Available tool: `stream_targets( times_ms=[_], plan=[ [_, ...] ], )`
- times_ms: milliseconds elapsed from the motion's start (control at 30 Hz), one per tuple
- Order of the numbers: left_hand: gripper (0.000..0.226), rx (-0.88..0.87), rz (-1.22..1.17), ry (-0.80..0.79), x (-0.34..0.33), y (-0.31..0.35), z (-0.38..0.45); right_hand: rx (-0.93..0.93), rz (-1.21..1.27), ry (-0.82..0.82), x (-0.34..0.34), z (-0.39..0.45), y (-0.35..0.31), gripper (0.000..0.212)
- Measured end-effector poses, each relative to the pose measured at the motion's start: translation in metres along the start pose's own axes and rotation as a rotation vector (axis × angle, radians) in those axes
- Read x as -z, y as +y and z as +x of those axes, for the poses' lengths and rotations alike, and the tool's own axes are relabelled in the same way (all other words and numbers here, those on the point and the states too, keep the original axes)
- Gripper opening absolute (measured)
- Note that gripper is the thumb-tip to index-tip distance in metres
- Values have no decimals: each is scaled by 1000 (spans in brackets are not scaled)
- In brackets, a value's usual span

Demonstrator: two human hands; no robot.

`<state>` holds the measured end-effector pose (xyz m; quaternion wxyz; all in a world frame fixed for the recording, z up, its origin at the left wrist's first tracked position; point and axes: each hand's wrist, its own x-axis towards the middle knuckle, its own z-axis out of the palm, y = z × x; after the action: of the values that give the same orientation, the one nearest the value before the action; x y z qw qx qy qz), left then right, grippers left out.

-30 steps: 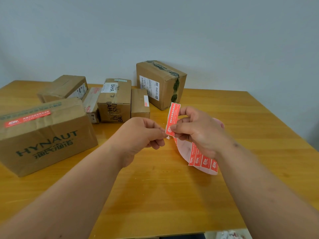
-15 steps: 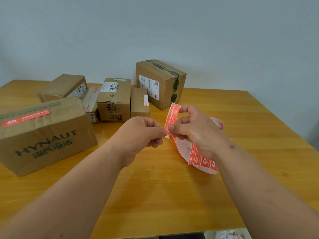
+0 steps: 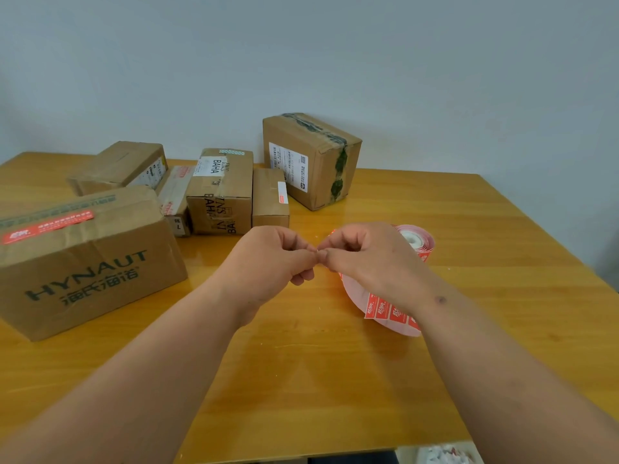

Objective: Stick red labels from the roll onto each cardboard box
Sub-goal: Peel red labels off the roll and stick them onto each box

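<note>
Label roll (image 3: 415, 244) half hidden behind right hand (image 3: 371, 259)

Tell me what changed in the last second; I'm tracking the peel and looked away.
The red label that stood upright in the right hand is now down and almost hidden; both hands' fingertips meet, the left hand pinching at it. The roll shows more behind the right hand. Boxes and strip unchanged.

sleeves: none, both forearms bare
left hand (image 3: 271, 259): no rings, no glove
right hand (image 3: 368, 259): bare, no watch
</note>
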<state>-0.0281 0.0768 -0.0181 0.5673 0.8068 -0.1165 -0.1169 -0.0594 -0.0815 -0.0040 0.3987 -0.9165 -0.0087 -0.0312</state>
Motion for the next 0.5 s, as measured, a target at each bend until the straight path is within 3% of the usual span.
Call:
stream_targets(
  times_ms=[300, 500],
  plan=[
    [14, -2, 56, 20, -1, 0, -2, 29, -98, 21, -4, 3, -1, 15],
    [18, 147, 112, 6, 6, -4, 2, -72, 1, 113, 2, 6, 4, 11]
  ],
)
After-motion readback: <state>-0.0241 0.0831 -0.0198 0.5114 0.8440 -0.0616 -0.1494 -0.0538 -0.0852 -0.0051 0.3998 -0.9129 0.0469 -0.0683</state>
